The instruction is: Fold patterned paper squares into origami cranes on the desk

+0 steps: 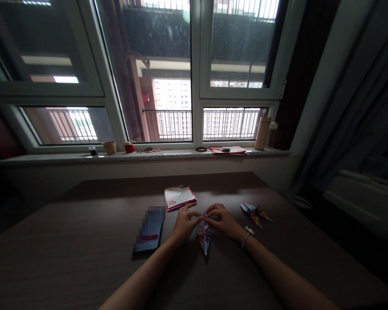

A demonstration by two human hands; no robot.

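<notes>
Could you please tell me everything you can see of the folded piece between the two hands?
The folded piece looks like glossy printed paper, patterned in pale, reddish and dark tones. It is narrow, tapering to a sharp tip that points toward the person. The left hand and right hand pinch its far end, partly hiding it. Fine creases are too small to tell.

Right of the phone [151, 230], the paper [204, 237], patterned and folded narrow, tapers to a sharp near tip.
</notes>
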